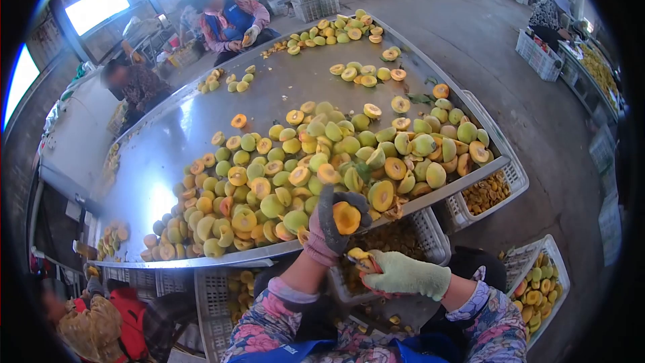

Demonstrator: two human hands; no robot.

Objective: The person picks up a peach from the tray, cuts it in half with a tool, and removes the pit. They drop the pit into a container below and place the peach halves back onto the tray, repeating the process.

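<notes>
My left hand (329, 222), in a dark grey and pink glove, holds a halved fruit (347, 218) with its orange cut face up, at the near edge of the metal table (222, 107). To its right and slightly lower, my right hand (406, 274), in a pale green glove, is closed around a small tool (363, 259) with a yellowish piece at its tip; the tool's exact shape is unclear. A large pile of whole and halved green-yellow fruit (269, 205) lies just beyond both hands.
Below the table edge stand white crates, one with fruit (537, 289) at the right and one with orange pieces (487, 195) under the corner. Co-workers sit at the far side (232, 20), the left (134, 87) and the lower left (101, 316).
</notes>
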